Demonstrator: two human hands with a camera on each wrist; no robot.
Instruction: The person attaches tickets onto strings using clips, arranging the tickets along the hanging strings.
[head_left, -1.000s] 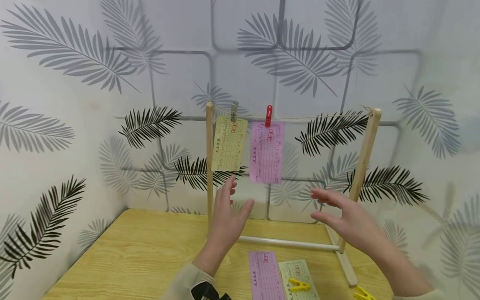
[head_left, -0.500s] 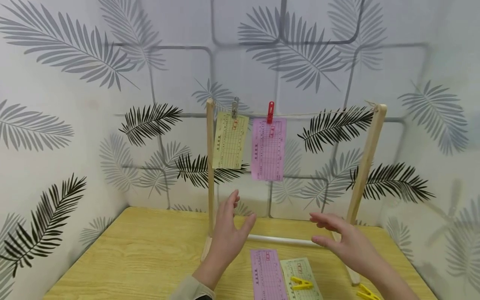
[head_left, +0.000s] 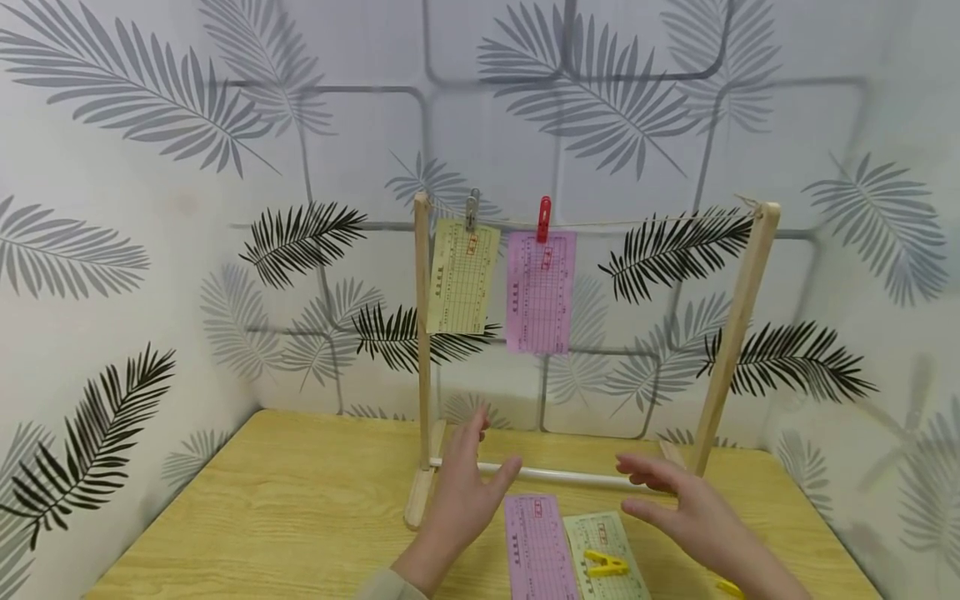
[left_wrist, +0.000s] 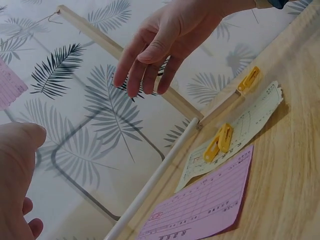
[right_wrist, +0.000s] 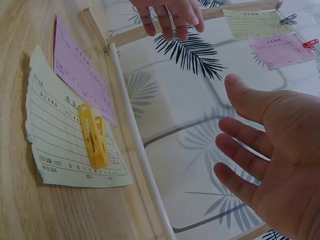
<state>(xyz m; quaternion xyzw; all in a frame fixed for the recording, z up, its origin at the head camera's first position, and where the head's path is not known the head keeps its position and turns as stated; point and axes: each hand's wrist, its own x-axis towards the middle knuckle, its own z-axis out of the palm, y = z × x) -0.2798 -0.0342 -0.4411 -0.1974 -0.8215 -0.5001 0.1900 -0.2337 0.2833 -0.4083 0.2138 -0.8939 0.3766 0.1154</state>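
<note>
My left hand (head_left: 468, 492) hovers above the table left of a pink paper slip (head_left: 538, 546), its fingers extended and holding nothing. Opposite it, my right hand (head_left: 686, 508) is in the air with relaxed fingers, also holding nothing. A pale green slip (right_wrist: 65, 130) lies beside the pink one, with a yellow clothespin (head_left: 606, 564) on top of it. On the string (head_left: 622, 222) hang a yellow-green slip (head_left: 461, 279) under a grey clip (head_left: 472, 210) and a pink slip (head_left: 540, 292) under a red clothespin (head_left: 543, 220).
A wooden frame with a left post (head_left: 423, 350), a right post (head_left: 738, 333) and a white crossbar (head_left: 562, 475) stands on the wooden table (head_left: 262, 508). Another yellow clothespin (left_wrist: 248, 79) lies near the right foot. Leaf-patterned wall covering (head_left: 187, 250) surrounds the table.
Both hands have moved down toward the table, the left also slightly to the right. The whole head view has shifted a little. The slips and clips keep their places.
</note>
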